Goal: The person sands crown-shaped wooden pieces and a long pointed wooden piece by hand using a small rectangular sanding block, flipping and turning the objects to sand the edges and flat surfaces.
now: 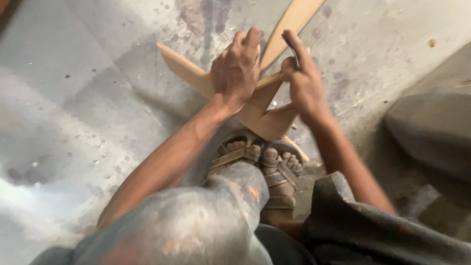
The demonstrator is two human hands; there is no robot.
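A light wooden piece with several flat arms rests on the concrete floor in front of my sandalled feet. My left hand presses down on its middle, fingers curled over the wood. Just to the right, my right hand grips a thin dark metal tool, held against the wooden arm that points up and away. Both feet hold the near end of the wood. The tool's tip is hidden behind my fingers.
Stained grey concrete floor lies all around. A dark rounded mass sits at the right. My grey dusty trouser knees fill the lower part of the view.
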